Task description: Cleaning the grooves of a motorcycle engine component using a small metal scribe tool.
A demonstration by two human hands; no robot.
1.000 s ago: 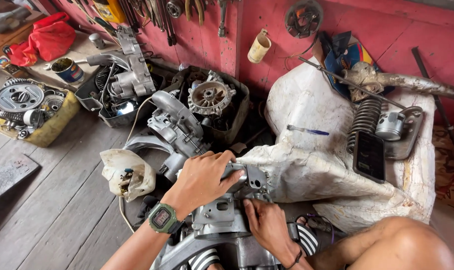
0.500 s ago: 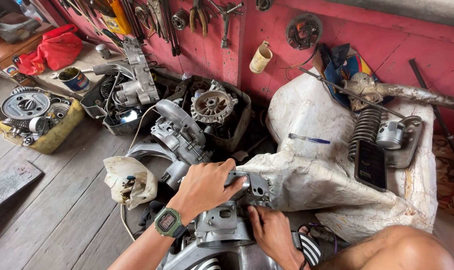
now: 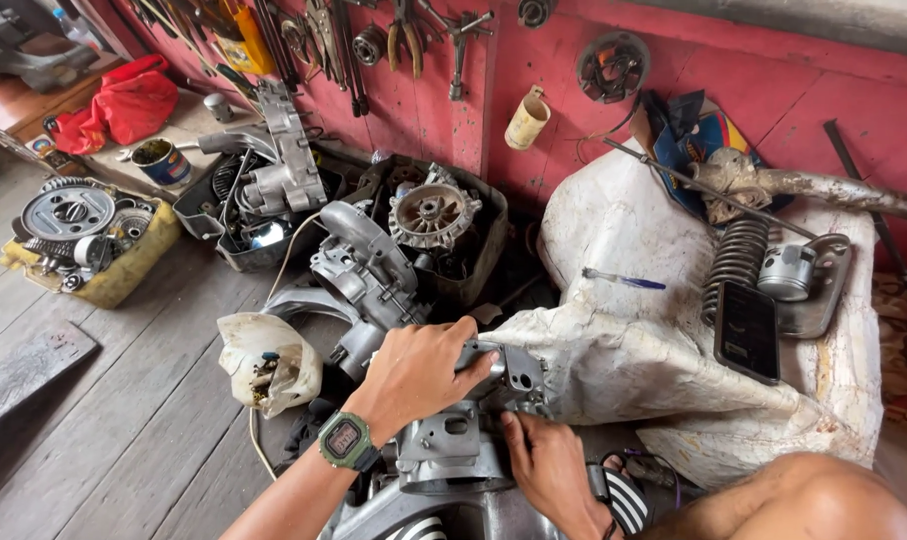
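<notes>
Head view: left hand [image 3: 413, 375] clamped over the grey engine casing [image 3: 463, 440], which sat just left of the white sack [image 3: 673, 340], right hand [image 3: 543, 460] gripped its lower edge; best kept steady, fingers off sharp fins.

The engine casing [image 3: 463, 440] sits near, at centre, on the plank floor [image 3: 103, 450]. The left hand [image 3: 413, 375] rests on its top; the right hand [image 3: 543, 465] touches its right side. A cut plastic container [image 3: 268, 362] lies just left. A sack [image 3: 633, 340] lies right, bearing a phone [image 3: 746, 330], a spring [image 3: 733, 260] and a piston [image 3: 786, 272]. A tray of gears [image 3: 83, 240] sits far left. Tools [image 3: 403, 30] hang on the far wall [image 3: 773, 90].
</notes>
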